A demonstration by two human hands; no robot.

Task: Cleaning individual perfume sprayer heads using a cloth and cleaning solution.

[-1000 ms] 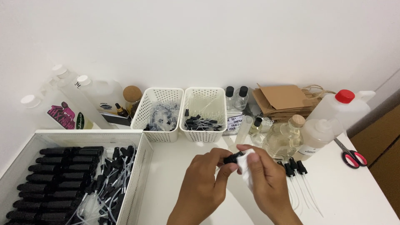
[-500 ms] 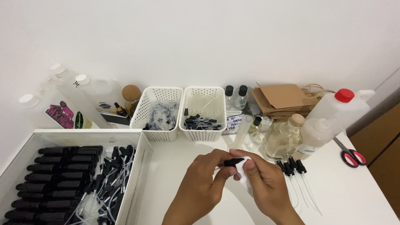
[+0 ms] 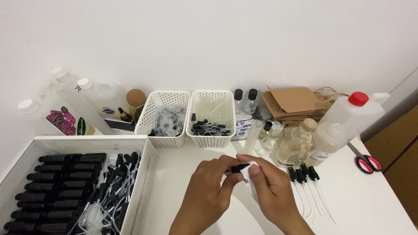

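Both hands (image 3: 237, 182) now closed around black cap (image 3: 238, 167).

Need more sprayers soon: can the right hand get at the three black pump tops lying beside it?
Probably yes: the pump tops lie uncovered just beside the right hand, though it holds a small bottle.

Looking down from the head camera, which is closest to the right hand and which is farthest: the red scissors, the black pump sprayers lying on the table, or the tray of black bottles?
From the right hand:
1. Black pump sprayers, lying just to its right, nearest.
2. Red scissors, farther right near the table edge.
3. Tray of black bottles, far off on the left side, farthest.
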